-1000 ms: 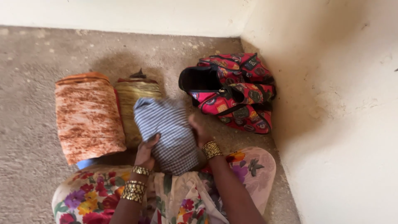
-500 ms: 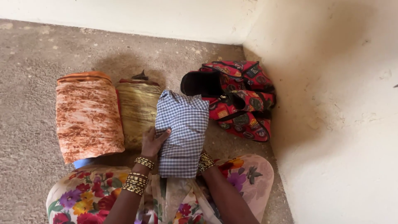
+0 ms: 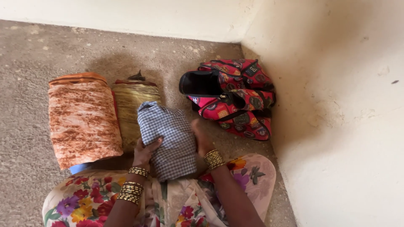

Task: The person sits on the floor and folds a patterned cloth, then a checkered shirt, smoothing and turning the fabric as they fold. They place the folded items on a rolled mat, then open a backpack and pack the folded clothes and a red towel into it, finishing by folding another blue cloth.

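Checked blue-and-white cloth (image 3: 168, 141), folded into a bundle, sits on the floor (image 3: 33, 63) at the person's knees, just beside the yellow folded cloth (image 3: 132, 105). Both forearms reach forward — left hand (image 3: 145, 152) and right hand (image 3: 202, 141) clamp its sides, fingers curled against the fabric. Half a second ago it was flatter and higher; now it's bunched and lower.

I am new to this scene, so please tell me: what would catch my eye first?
Both hands, the left and the right, hold a folded checked cloth at bottom centre. Left of it lie an orange bundle and a yellow one. An open red patterned bag sits in the wall corner.
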### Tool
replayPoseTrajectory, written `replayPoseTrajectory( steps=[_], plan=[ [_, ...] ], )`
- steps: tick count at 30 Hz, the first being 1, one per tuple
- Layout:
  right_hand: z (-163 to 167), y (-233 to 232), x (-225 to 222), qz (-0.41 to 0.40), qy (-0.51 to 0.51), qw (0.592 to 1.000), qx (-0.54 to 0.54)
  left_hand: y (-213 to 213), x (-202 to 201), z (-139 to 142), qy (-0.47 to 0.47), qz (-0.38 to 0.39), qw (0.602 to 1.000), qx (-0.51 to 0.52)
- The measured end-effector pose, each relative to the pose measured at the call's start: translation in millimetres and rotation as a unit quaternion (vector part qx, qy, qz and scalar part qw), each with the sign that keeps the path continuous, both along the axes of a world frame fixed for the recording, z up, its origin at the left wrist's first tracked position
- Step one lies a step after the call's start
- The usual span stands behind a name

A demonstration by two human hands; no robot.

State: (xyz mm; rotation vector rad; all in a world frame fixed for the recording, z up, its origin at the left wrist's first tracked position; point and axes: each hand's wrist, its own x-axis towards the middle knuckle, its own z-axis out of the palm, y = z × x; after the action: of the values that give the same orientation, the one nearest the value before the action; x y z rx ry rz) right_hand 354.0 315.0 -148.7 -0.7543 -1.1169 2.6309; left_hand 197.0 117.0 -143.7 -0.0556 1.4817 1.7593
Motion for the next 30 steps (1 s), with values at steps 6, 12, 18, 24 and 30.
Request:
replayPoseTrajectory(
  steps=[6,12,18,24,30],
  plan=[
    [33.2,-36.8,-26.0,-0.004,-0.072,0.986,0.151,-0.5,-34.5,16.5,0.063,-0.040,0.995,0.070],
    [60.4,-19.4,-84.7,-0.065,-0.011,0.971,0.230,23.5,-93.7,39.0,0.259,0.009,0.965,0.049],
    [30.6,-16.5,-143.3,-0.057,-0.051,0.966,0.247,38.8,-107.9,36.7,0.559,-0.046,0.783,-0.271],
    [-9.6,-49.8,-159.2,-0.062,-0.207,0.671,0.709,27.0,-61.0,1.0,0.534,-0.291,0.652,-0.453],
    [-9.3,-65.0,-175.6,0.003,-0.148,0.540,0.829,23.1,-47.6,-17.9,0.605,-0.254,0.605,-0.451]
  ],
)
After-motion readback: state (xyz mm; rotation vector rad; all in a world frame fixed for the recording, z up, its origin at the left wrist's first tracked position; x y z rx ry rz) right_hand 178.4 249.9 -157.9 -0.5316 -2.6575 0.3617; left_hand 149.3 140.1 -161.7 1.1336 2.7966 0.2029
